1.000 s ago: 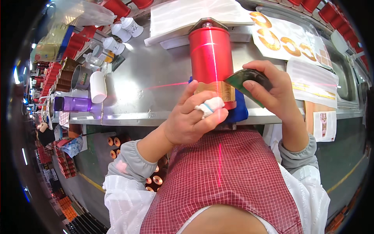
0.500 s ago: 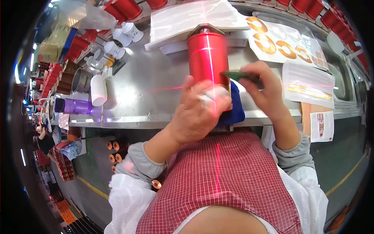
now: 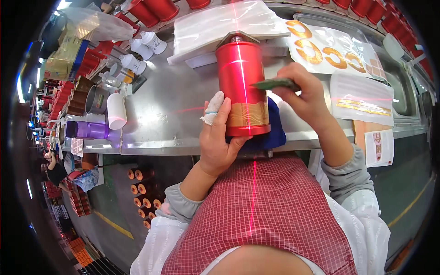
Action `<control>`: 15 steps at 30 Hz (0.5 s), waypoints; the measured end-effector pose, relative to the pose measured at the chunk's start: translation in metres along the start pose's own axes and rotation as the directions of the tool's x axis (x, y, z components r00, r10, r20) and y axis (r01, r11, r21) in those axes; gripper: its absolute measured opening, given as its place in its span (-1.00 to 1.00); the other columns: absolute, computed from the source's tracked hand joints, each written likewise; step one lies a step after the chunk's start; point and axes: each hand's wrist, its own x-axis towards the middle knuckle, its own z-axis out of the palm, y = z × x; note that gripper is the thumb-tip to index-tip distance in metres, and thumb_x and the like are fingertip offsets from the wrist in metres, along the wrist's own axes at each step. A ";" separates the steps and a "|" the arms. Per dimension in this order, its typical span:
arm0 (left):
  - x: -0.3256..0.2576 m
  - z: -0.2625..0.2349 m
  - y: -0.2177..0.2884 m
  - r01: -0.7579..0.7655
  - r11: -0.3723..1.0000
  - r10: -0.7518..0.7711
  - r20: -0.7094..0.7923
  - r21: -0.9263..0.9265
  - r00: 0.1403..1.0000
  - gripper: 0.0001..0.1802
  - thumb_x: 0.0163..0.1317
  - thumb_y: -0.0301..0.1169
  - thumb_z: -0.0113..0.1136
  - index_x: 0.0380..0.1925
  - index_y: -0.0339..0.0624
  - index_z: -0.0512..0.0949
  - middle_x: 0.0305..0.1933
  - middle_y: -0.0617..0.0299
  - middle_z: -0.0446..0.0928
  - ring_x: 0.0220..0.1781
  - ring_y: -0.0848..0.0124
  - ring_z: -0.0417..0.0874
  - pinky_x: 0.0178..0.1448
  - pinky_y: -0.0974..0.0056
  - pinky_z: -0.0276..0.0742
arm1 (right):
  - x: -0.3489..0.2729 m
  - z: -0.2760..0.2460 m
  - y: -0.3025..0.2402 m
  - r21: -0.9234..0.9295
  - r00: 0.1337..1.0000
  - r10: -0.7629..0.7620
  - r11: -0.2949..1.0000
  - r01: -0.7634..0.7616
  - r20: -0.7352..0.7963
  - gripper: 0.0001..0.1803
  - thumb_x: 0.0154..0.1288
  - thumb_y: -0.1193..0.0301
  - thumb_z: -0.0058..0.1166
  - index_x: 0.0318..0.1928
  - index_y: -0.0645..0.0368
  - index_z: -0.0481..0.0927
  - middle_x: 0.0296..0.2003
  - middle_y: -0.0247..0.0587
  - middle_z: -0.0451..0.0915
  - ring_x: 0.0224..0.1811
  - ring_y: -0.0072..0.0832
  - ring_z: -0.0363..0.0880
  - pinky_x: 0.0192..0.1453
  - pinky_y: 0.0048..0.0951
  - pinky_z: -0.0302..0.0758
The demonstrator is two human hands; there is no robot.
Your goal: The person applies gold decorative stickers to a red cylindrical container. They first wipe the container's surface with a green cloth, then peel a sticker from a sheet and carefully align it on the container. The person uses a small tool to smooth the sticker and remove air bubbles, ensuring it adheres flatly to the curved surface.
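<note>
A shiny red cylinder point(image 3: 239, 73) lies on the metal table with its lower end towards me. Around that near end runs a gold patterned band point(image 3: 248, 114). My left hand point(image 3: 215, 137) holds the cylinder at its near left side, fingers along the wall and thumb at the bottom rim. One of its fingertips wears a white wrap point(image 3: 213, 106). In my right hand point(image 3: 305, 94), a dark green, flat, pointed tool point(image 3: 277, 83) is pinched, its tip at the cylinder's right side; whether it touches cannot be told. Blue cloth point(image 3: 275, 123) shows beneath the cylinder.
White sheets point(image 3: 224, 23) lie behind the cylinder. To the right are a sheet of gold ring-shaped stickers point(image 3: 337, 59), a sheet with gold strips point(image 3: 362, 98) and a sink point(image 3: 403, 94). A white roll point(image 3: 116, 111) and a purple bottle point(image 3: 91, 130) stand left.
My left hand has moved from the front of the cylinder to its left side, uncovering the gold band. My right hand has shifted slightly left and up with the green tool.
</note>
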 end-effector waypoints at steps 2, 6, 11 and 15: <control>-0.003 -0.001 -0.002 0.019 1.000 -0.019 0.011 -0.013 1.000 -0.16 0.22 -0.02 0.27 0.31 -0.42 0.26 0.34 -0.24 0.31 0.39 -0.08 0.33 0.44 0.01 0.20 | -0.015 0.001 -0.010 0.025 0.963 -0.229 0.973 0.228 0.141 -0.75 0.02 0.57 0.32 -0.24 0.19 0.60 -0.31 -0.23 0.57 -0.21 -0.33 0.55 -0.19 -0.37 0.50; -0.005 0.001 -0.001 0.019 0.999 -0.020 -0.025 -0.042 0.999 -0.15 0.24 0.00 0.24 0.32 -0.44 0.24 0.35 -0.25 0.30 0.40 -0.09 0.31 0.43 0.01 0.21 | -0.006 -0.008 -0.005 0.079 0.961 0.056 0.994 -0.081 0.271 -0.74 0.00 0.56 0.33 -0.24 0.17 0.61 -0.30 -0.24 0.56 -0.24 -0.34 0.55 -0.17 -0.39 0.49; -0.005 -0.006 0.002 0.106 0.994 -0.104 0.045 -0.035 0.994 -0.14 0.20 -0.09 0.31 0.32 -0.44 0.22 0.35 -0.32 0.27 0.39 -0.17 0.31 0.43 -0.02 0.22 | -0.014 -0.001 -0.030 0.238 0.899 -0.293 0.946 0.221 0.326 -0.77 0.05 0.52 0.29 -0.24 0.15 0.58 -0.37 -0.20 0.53 -0.26 -0.27 0.53 -0.14 -0.35 0.47; -0.013 0.008 -0.003 0.185 0.974 -0.183 0.027 -0.130 0.983 -0.11 0.28 0.04 0.19 0.35 -0.45 0.18 0.41 -0.14 0.24 0.41 0.10 0.32 0.42 0.13 0.23 | -0.003 0.002 0.004 -0.024 0.992 -0.105 0.994 0.107 0.064 -0.76 0.14 0.42 0.29 -0.22 0.23 0.54 -0.41 -0.12 0.49 -0.38 -0.28 0.48 -0.30 -0.34 0.43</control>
